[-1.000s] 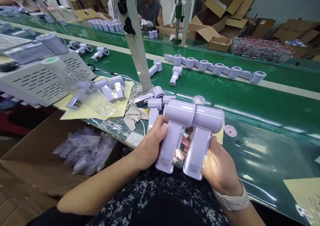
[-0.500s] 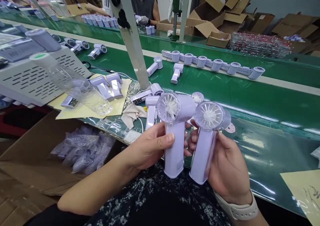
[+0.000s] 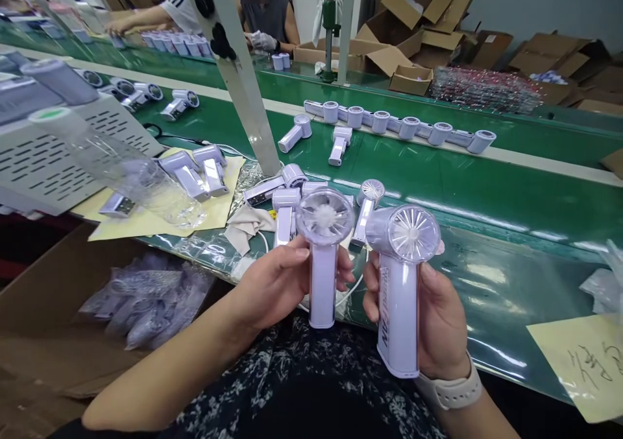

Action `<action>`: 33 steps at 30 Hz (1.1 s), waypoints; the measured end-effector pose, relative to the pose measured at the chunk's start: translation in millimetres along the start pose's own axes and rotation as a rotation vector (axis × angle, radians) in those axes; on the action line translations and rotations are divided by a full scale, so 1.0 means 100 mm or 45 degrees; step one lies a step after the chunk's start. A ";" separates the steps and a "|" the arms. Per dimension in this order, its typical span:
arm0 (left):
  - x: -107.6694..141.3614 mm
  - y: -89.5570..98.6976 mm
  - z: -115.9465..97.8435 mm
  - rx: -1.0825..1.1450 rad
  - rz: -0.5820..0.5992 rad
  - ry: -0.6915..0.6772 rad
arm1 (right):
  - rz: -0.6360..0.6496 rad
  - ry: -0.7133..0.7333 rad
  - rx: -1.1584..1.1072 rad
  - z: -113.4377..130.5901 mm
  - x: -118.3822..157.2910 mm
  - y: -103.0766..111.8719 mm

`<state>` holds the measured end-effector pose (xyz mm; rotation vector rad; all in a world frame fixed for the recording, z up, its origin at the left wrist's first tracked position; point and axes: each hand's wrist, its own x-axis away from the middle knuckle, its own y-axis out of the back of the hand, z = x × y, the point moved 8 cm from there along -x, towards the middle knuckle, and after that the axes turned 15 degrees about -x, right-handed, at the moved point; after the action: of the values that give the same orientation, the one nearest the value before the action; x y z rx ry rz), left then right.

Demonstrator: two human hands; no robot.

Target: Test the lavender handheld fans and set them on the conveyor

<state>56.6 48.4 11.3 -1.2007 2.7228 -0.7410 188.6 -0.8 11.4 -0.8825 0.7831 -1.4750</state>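
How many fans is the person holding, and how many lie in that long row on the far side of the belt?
Held fans: 2, one in the left hand and one in the right hand
Row fans: 7
Total: 9

Two upright lilac plastic handheld fans are held, one in the left hand [image 3: 277,283] and one in the right hand [image 3: 438,322]. Seven identical lilac fans lie in a touching row [image 3: 399,126] on the far green conveyor belt [image 3: 487,192], and two more lie loose [image 3: 316,137] just before that row. Two lie side by side on the yellow paper sheet [image 3: 160,218]. One clear plastic bottle [image 3: 121,166] lies tilted.
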 end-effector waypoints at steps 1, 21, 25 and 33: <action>0.00 0.02 0.00 -0.029 -0.028 -0.006 | -0.021 0.034 0.015 0.02 0.00 0.03; 0.04 0.18 0.02 -0.520 -0.272 0.060 | -0.312 0.106 0.130 -0.04 0.02 0.35; 0.10 0.15 -0.15 -0.776 -0.248 -0.096 | -0.130 0.161 0.225 0.06 0.06 0.25; 0.33 0.01 -0.52 -1.126 -0.463 -0.949 | 0.323 0.532 1.099 0.22 0.33 -0.13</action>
<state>20.1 46.6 61.0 -1.6588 2.1685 0.8699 200.7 -32.4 36.5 0.1741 0.4418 -1.5703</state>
